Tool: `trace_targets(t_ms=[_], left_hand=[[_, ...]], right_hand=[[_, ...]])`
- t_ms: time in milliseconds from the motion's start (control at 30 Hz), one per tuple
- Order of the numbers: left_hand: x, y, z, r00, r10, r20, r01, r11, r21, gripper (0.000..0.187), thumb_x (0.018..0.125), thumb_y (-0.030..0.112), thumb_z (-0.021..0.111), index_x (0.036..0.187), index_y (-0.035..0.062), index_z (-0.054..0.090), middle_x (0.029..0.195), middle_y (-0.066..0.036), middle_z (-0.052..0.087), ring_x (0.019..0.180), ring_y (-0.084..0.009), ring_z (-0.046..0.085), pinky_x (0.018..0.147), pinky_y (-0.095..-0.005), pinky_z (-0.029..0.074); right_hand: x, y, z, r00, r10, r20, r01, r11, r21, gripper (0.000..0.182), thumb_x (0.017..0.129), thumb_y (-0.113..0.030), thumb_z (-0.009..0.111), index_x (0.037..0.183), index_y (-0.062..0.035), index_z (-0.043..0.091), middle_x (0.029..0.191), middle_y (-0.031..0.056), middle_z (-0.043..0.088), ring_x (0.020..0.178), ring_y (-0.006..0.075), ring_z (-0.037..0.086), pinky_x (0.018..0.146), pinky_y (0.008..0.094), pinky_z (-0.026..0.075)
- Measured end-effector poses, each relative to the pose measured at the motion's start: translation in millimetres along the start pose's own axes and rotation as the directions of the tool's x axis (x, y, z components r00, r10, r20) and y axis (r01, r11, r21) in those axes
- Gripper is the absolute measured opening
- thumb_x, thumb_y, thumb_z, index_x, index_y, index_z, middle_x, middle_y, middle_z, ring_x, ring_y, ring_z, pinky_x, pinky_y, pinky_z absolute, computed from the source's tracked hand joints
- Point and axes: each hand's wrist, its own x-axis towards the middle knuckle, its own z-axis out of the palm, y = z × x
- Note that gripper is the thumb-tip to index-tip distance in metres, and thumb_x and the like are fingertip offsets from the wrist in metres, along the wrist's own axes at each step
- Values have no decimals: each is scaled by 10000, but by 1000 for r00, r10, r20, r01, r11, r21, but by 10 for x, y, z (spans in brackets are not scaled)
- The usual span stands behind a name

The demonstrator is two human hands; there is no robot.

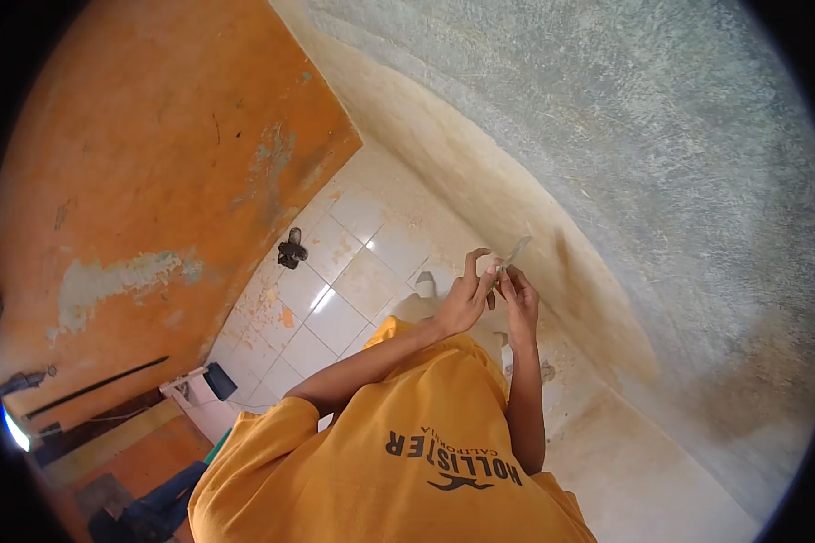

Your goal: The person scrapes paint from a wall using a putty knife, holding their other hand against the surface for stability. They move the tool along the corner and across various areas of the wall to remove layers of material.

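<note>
A small, thin, pale flat piece shaped like a blade [519, 248] sticks up from between my fingertips, in front of the wall. My left hand [463, 306] pinches at its lower end with thumb and bent fingers. From the other side my right hand [522, 308] closes its fingertips on the same end. Both hands meet there, held out ahead of my yellow shirt [407, 425]. The fingers cover the lower part of the piece, and its exact kind I cannot tell.
A grey, rough-surfaced wall [661, 136] curves close on the right. An orange wall [172, 145] with peeled patches stands left. White floor tiles [371, 276] carry scattered paint flakes and a dark object [292, 248]. A dustpan-like dark item [218, 381] is at lower left.
</note>
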Motion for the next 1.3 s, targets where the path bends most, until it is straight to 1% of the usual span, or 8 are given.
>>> trace_targets(t_ms=[167,267,367,533,733,1033,1067,1300], left_hand=[[8,-203,-178,978,-32,205,19,998,66,503,1127,397,311,1491,53,261,756,-112,662,731,-259,655,725,-382,486],[17,-134,-290,938,-19,346,-18,994,103,506,1116,381,353,1503,70,255,765,-156,677,707,-283,678,734,-398,518],[70,-298,-376,917,-12,398,-60,984,169,515,1113,379,357,1518,74,265,742,-139,674,701,-284,670,730,-393,512],[64,-332,-778,926,-86,367,7,977,213,490,1115,379,359,1502,79,340,755,-110,686,591,-205,586,663,-359,500],[-205,-410,-1397,983,-38,180,3,982,189,530,1121,464,327,1453,73,463,784,-51,629,543,-78,497,516,-234,436],[-251,-524,-2032,985,-108,135,94,990,106,523,1117,471,345,1394,62,516,798,-60,648,523,-65,493,463,-222,409],[-165,-529,-2082,983,-117,140,106,991,87,523,1116,472,350,1390,61,521,800,-60,649,523,-64,493,462,-220,408],[680,-260,-2652,984,4,177,-21,995,97,449,1097,411,452,1380,73,536,900,-49,658,618,-82,538,507,-230,423]], right_hand=[[-146,99,214,986,-9,-168,35,988,154,365,1036,-243,626,1280,28,615,1210,113,681,1124,172,612,1010,359,482],[-279,106,265,920,-22,-390,95,981,167,361,1064,-274,567,1307,-8,579,1162,92,679,1105,155,618,950,320,501],[-405,83,204,887,-15,-461,116,974,193,400,1073,-324,536,1330,-18,556,1154,99,681,1126,160,614,922,315,513],[-506,219,128,836,31,-548,158,943,294,422,1074,-382,532,1342,-58,572,906,12,635,988,201,691,843,351,528],[-526,388,460,789,91,-607,198,898,392,373,1070,-367,536,1358,-133,571,875,-3,612,940,189,689,781,321,522],[-969,516,1135,821,136,-555,179,861,477,369,1062,-277,520,1404,-138,532,941,10,617,847,165,678,635,288,493],[-978,536,1202,804,160,-573,169,862,478,444,1077,-247,488,1503,-124,459,948,22,597,792,160,676,602,270,494],[-520,306,1754,704,140,-696,251,868,428,359,1074,-263,499,1403,-123,517,808,0,552,611,115,573,492,233,410]])
